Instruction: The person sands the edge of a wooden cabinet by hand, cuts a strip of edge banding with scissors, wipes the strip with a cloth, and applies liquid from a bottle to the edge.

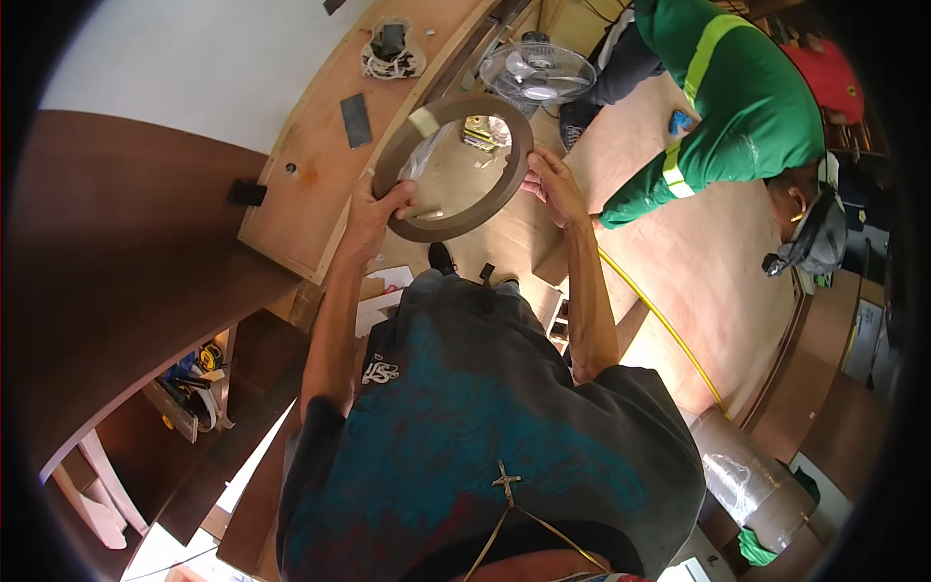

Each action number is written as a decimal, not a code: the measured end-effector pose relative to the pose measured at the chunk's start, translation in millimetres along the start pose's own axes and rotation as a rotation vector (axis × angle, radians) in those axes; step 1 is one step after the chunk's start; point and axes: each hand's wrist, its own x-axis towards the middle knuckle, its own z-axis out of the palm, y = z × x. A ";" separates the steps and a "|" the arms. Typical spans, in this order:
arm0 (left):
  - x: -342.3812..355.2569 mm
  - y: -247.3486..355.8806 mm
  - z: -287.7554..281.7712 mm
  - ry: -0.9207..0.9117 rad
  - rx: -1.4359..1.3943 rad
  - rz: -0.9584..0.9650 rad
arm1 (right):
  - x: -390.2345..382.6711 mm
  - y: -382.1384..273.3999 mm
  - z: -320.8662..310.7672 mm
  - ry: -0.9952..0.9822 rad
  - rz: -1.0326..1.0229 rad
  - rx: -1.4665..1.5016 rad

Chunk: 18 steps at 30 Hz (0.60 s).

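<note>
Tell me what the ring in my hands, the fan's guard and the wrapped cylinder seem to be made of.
Brown ring: perhaps wood-based board or plastic; smooth, fairly matte, no clear grain.
Fan guard: probably metal, from its thin, pale wires; coating unclear.
Wrapped cylinder: glossy, clear plastic film outside, judging by the wrinkled glare; contents unclear.

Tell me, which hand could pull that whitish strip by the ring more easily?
Probably the left hand: its thumb is beside the whitish strip, while the right hand holds the ring's other side.
</note>
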 end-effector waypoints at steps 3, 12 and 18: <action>2.4 17.6 1.4 -0.095 -0.031 -0.003 | 13.2 12.5 11.5 -0.026 0.001 0.070; 10.3 51.7 2.5 -0.433 -0.353 -0.037 | 35.6 36.6 52.5 -0.074 0.071 0.156; 8.8 48.6 4.5 -0.315 0.009 0.079 | 31.4 43.4 55.2 0.135 -0.014 0.016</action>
